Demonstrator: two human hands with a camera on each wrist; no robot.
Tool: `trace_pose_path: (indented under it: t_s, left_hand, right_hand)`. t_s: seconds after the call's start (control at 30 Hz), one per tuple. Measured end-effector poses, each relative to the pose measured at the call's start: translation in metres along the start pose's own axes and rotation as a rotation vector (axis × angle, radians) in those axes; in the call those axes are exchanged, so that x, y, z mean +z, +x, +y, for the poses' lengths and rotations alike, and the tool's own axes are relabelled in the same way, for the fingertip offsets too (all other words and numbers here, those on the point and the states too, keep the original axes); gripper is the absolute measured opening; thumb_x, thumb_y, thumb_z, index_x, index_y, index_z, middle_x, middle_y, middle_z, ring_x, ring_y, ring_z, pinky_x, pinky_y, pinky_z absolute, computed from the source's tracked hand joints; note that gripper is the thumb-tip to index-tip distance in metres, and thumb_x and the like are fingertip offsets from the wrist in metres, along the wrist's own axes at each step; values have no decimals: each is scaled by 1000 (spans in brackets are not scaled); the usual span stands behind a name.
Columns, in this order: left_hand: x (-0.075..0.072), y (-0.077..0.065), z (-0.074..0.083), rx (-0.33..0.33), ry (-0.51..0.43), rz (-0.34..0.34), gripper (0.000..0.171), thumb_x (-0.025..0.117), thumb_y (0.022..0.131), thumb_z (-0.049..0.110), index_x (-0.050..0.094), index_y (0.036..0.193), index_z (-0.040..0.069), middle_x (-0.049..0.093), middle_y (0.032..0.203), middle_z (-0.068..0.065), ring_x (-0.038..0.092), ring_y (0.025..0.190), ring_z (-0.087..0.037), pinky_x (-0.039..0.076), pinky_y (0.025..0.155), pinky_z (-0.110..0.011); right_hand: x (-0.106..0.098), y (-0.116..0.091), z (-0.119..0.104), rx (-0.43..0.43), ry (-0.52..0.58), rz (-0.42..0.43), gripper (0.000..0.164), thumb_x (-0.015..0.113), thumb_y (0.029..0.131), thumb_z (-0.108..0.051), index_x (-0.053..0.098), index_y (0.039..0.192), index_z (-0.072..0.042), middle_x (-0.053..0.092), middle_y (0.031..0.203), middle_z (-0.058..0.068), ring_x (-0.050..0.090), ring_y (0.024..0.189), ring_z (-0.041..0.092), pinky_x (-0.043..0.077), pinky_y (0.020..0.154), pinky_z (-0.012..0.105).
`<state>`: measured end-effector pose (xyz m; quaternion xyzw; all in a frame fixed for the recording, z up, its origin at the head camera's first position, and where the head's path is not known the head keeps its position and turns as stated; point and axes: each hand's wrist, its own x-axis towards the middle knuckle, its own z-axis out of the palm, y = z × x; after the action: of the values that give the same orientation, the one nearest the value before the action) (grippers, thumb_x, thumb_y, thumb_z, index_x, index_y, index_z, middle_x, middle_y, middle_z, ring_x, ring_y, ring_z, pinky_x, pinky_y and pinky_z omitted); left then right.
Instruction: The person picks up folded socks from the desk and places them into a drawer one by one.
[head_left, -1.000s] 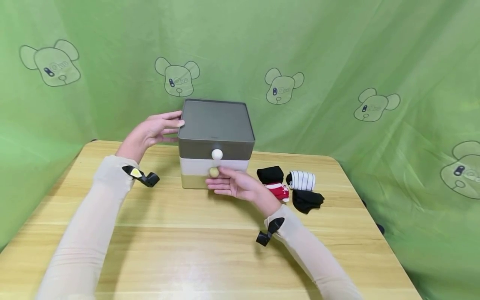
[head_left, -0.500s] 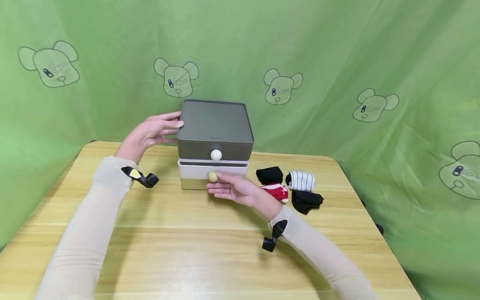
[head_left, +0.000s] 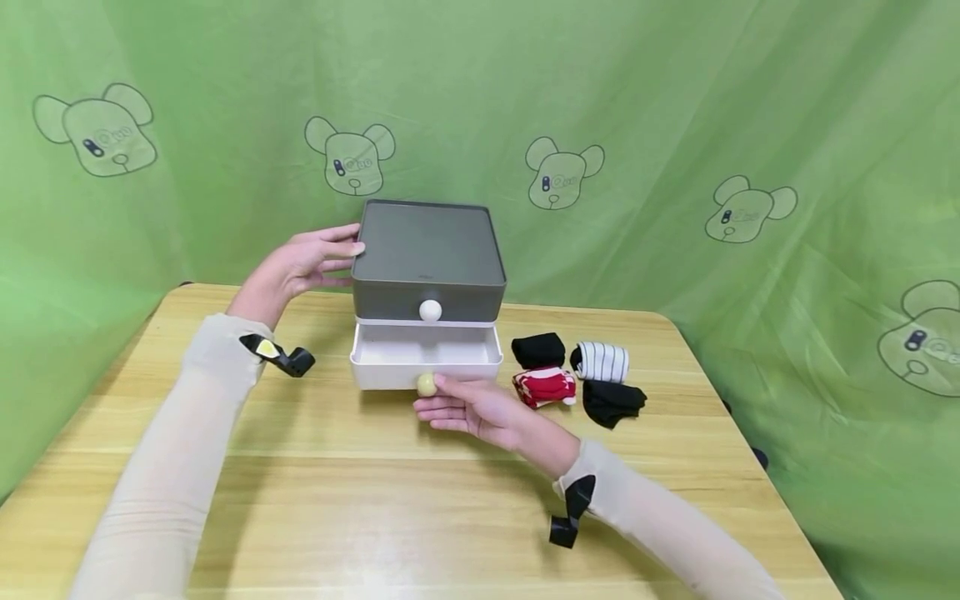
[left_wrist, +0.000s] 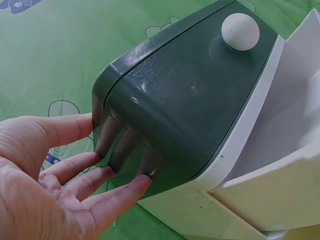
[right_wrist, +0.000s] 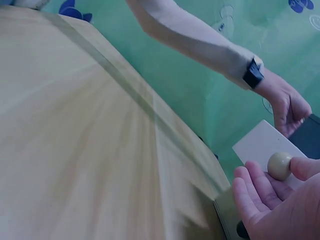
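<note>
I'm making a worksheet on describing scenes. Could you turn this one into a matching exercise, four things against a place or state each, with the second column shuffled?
Column one
1. Left hand
2. Right hand
3. White drawer
4. White knob

Column two
A. pulled open
B. on the front of the dark grey tier
C. pinching the pale yellow knob
D. touching the side of the dark grey tier

Right pairs: 1-D, 2-C, 3-A, 4-B
</note>
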<state>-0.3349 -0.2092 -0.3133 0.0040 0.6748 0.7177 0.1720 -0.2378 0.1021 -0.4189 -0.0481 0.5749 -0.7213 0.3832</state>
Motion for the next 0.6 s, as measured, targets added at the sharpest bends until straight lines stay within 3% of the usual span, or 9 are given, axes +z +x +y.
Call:
trace_pose_path:
  t_s: [0.6]
  left_hand:
    - [2,-2,1,-8,-17,1,72,60,103,14,20,163,20,29,166,-15,28,155,-34,28,128,-53]
  right_hand:
    - [16,-33,26,-3,-22,14,47,59,105,-29,55,138,5,77,113,14,75,105,22,51,110,45]
